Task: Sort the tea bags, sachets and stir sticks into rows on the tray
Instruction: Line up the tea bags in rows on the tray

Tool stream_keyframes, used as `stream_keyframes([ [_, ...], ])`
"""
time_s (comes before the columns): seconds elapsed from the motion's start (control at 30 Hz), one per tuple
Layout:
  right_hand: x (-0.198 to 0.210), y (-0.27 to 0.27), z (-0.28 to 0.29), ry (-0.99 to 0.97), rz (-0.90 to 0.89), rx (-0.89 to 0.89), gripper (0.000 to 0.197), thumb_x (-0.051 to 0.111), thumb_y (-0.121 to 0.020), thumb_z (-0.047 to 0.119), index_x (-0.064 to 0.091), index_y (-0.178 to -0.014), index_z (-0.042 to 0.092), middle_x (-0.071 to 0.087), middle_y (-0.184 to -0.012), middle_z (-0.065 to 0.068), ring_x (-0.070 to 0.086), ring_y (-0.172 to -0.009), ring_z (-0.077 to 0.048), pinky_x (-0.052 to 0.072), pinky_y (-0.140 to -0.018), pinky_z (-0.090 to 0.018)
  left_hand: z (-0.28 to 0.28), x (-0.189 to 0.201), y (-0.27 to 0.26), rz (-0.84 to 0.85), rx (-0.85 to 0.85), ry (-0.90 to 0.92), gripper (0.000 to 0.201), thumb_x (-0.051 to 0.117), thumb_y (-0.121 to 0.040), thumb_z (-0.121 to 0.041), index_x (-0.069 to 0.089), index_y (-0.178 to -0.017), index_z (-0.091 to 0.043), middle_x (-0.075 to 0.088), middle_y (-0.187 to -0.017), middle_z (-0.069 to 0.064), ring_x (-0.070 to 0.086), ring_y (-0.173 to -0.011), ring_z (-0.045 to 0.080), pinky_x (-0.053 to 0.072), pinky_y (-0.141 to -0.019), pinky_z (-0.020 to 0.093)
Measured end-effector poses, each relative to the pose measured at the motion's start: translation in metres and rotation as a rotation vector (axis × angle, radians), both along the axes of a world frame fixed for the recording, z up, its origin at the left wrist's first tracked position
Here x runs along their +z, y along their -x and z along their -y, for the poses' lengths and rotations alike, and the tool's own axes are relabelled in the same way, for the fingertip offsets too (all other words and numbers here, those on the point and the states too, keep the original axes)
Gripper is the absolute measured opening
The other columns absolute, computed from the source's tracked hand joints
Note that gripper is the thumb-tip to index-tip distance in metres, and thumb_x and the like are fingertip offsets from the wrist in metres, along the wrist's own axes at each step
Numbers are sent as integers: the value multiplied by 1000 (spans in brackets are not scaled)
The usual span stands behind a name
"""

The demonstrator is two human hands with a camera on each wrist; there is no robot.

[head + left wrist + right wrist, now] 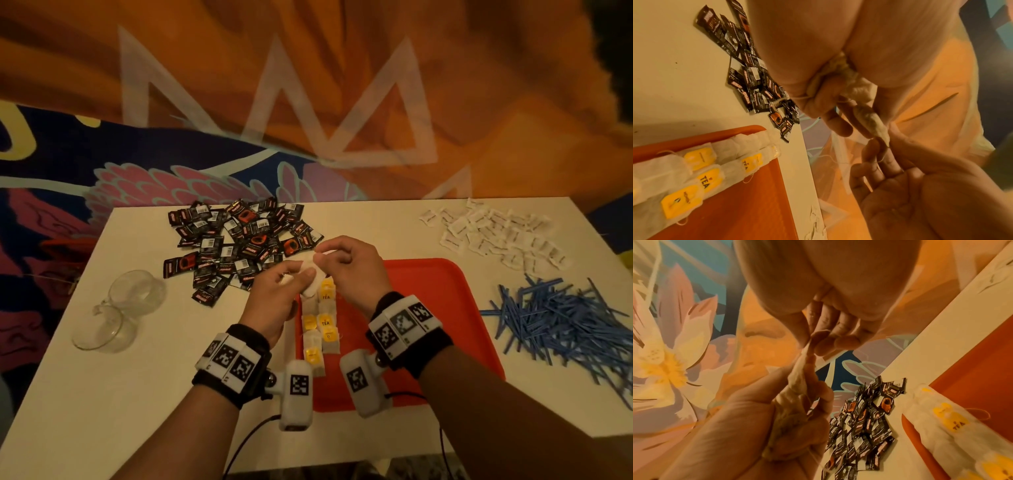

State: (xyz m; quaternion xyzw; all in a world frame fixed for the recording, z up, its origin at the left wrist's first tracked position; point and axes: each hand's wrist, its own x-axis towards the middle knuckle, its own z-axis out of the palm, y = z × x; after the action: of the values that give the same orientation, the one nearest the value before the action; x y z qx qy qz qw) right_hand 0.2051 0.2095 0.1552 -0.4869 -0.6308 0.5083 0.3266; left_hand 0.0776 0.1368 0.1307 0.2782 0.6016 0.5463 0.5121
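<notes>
A white tea bag (pixel 310 278) is held between both hands at the centre of the head view, above the far left corner of the red tray (pixel 442 308). One end is gripped by the curled fingers of the left hand (pixel 274 301), together with a bunch of further bags; the other end is pinched by the thumb and forefinger of the right hand (pixel 349 270). Two rows of yellow-tagged tea bags (pixel 320 329) are laid along the tray's left edge. Black sachets (pixel 239 240) are heaped at upper left of the white table (pixel 137 394), white sachets (pixel 496 236) at upper right, blue stir sticks (pixel 561 318) at right. Two glass cups (pixel 120 311) are seen at left.
</notes>
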Motion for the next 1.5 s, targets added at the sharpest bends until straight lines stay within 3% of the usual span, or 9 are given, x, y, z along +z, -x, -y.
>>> stream_keyframes([
  [0.17,6,-8,-6,-1,4,-2,12,77,-82,17,71,-92,21,62,-56,17,58,-59,3,45,-65,-19,-5,2,0,-49,-13,10,25,71,-90,-15,69,-67,-25,61,-68,-2,39,-60,17,28,-46,24],
  [0.3,-1,-13,1,187,-40,76,30,81,-78,25,68,-104,16,73,-90,1,68,-78,-10,52,-65,-28,-11,-4,1,-22,64,16,3,72,-89,-19,70,-86,-18,60,-79,12,41,-71,25,29,-46,25],
  [0.43,-27,-17,15,238,34,44,25,78,-81,21,69,-98,5,74,-81,-10,70,-70,-18,56,-71,-40,-10,-15,-4,-64,86,34,6,74,-88,-18,70,-88,-13,63,-75,6,45,-57,13,33,-44,20],
  [0.6,-65,-31,22,329,207,63,21,76,-84,25,66,-97,12,70,-78,1,66,-71,-12,52,-63,-22,7,-49,2,-406,88,101,7,73,-87,-20,74,-80,-23,72,-83,-12,63,-81,4,47,-80,25],
  [0.73,-104,-46,29,322,543,166,24,71,-86,34,73,-100,14,69,-97,4,60,-88,-13,46,-69,-20,36,-86,1,-636,-40,245,18,70,-88,-15,71,-77,-29,71,-85,-15,63,-85,0,51,-83,23],
  [1.07,-157,-49,48,478,711,153,29,68,-90,30,69,-114,14,66,-119,-2,59,-109,-19,42,-82,-23,63,-130,-9,-1001,-526,300,25,60,-94,-27,72,-116,-28,63,-118,-5,61,-106,18,49,-91,34],
  [1.23,-164,-42,51,430,842,144,16,69,-88,35,68,-95,21,68,-103,0,58,-86,-16,45,-68,-23,63,-134,-19,-1140,-741,302,38,50,-98,-24,61,-134,-29,50,-143,-9,53,-125,20,49,-97,35],
  [1.33,-167,-43,53,423,853,115,19,71,-87,33,55,-80,25,57,-84,5,49,-72,-11,32,-50,-18,63,-135,-20,-1181,-781,324,41,45,-100,-26,55,-139,-31,43,-149,-9,49,-129,22,48,-100,36],
  [1.5,-169,-44,52,442,835,130,22,73,-84,32,53,-77,27,53,-79,7,53,-81,-13,37,-59,-20,65,-138,-23,-1155,-732,332,41,44,-101,-36,48,-142,-32,40,-150,-5,50,-126,22,48,-99,35],
])
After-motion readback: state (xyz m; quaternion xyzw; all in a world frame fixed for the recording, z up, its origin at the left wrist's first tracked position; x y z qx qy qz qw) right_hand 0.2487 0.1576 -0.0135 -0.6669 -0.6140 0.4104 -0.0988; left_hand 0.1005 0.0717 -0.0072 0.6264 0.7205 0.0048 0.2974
